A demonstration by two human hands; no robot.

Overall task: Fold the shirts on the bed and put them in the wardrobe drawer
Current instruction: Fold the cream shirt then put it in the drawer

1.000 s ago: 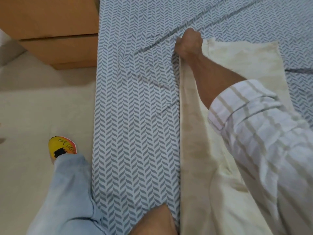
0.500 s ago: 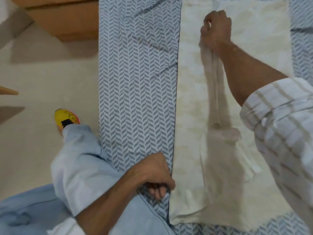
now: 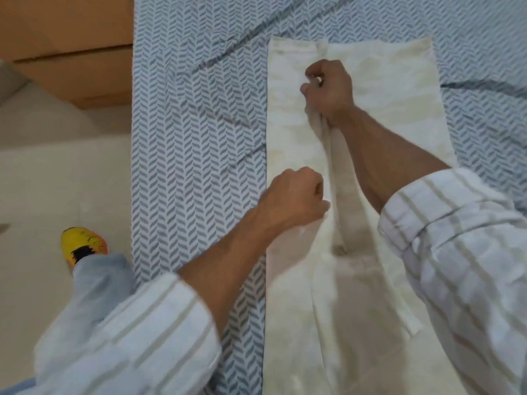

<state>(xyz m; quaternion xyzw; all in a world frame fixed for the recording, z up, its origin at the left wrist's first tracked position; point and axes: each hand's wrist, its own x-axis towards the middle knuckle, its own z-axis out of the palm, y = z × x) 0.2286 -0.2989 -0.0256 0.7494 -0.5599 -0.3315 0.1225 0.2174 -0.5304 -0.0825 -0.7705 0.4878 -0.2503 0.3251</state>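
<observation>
- The cream shirt (image 3: 399, 89) lies lengthwise on the bed (image 3: 199, 138); its near end runs out of view.
- Right hand (image 3: 328, 92): grip closed on a raised fold of shirt fabric.
- Left hand (image 3: 293, 198): fingers curled at the same fold, their tips hidden.
- A wooden drawer unit (image 3: 65, 47) is cut off at the top left.

one shirt (image 3: 399, 109), two hands (image 3: 328, 86), one shoe (image 3: 82, 246)

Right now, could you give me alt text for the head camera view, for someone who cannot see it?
A person's right hand and left hand grip a raised fold down the middle of a cream-coloured cloth shirt lying flat on a bed with a grey-and-white herringbone sheet. A yellow shoe stands on the pale floor beside the bed.
</observation>
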